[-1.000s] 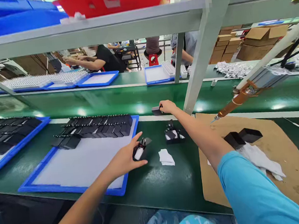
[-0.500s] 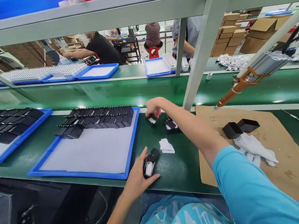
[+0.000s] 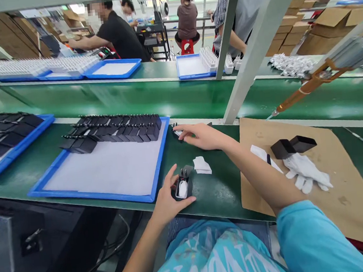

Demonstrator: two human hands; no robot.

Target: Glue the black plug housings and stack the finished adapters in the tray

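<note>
My left hand [image 3: 168,202] curls its thumb and fingers round a small black plug housing [image 3: 189,190] on the bench, close to the near edge. The housing's open side shows a white insert [image 3: 183,189], and two prongs stand up at its far end. Farther away, my right hand [image 3: 203,136] reaches out palm down with its fingers stretched apart. Its fingertips are over or beside another black plug housing [image 3: 175,130] with prongs; whether they touch is unclear. A folded white cloth or paper [image 3: 202,165] lies between the hands.
A blue-rimmed tray [image 3: 91,197] to the left bears rows of black housings [image 3: 116,127]; another tray [image 3: 47,121] stands beyond. At the right, cardboard [image 3: 257,184] carries black boxes [image 3: 302,143] and white gloves [image 3: 307,170]. An orange-brown driver [image 3: 296,95] hangs above. A slanted post [image 3: 243,78] rises ahead.
My right hand has opened from its grip on the far housing and stretched its fingers. The housing at my left hand has turned, showing its prongs. The view has tilted down.
</note>
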